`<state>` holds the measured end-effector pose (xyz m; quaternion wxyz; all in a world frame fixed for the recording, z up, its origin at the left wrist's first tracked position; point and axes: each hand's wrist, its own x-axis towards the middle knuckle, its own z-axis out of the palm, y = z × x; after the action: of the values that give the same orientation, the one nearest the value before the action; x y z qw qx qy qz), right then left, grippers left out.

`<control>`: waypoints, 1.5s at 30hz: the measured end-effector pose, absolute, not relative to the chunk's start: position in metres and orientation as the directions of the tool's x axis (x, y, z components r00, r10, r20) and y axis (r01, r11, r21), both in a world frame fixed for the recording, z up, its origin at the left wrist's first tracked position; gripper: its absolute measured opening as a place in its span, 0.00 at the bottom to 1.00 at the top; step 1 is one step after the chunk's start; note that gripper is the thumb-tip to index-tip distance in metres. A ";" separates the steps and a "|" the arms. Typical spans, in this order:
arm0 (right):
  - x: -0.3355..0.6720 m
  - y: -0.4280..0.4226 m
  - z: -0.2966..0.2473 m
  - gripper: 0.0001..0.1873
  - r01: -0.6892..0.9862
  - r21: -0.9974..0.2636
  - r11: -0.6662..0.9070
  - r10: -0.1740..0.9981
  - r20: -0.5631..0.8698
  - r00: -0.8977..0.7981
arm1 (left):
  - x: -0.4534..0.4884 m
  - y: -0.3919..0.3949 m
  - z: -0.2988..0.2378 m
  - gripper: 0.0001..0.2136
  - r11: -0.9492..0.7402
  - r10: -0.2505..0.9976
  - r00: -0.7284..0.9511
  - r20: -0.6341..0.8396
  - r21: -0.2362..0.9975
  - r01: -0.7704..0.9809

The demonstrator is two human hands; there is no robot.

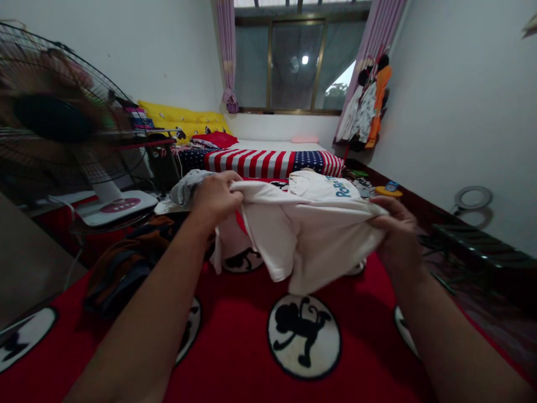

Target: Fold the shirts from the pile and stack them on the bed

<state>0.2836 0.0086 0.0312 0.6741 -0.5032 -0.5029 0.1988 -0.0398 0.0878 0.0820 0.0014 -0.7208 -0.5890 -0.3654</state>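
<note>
Both hands hold up a white T-shirt (323, 235), stretched sideways between them above a red blanket (235, 347) with round monkey patterns. My left hand (218, 198) pinches the shirt's left end, and my right hand (396, 221) grips its right end. A sleeve and the lower part hang down in folds. Behind it lies another white garment with blue lettering (321, 184). A grey garment (188, 187) sits just beyond my left hand. Dark and brown clothing (130, 263) is heaped to the left of my left forearm.
A fan (54, 123) stands at the left on a small table. At the back is a bed with a striped, starred cover (255, 162) and a yellow cushion (184, 120). Clothes (369, 106) hang by the window. A dark slatted rack (482, 249) stands at the right.
</note>
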 end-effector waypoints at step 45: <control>0.265 0.009 0.011 0.12 0.862 -0.507 0.013 0.974 -0.189 -0.126 | -0.076 0.082 0.098 0.13 -0.447 0.893 0.345 0.289 0.488 0.749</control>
<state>0.2646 0.0086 0.0109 0.1072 -0.6524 -0.7035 0.2606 -0.0756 0.0822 0.0980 -0.1359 -0.8086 -0.5077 -0.2643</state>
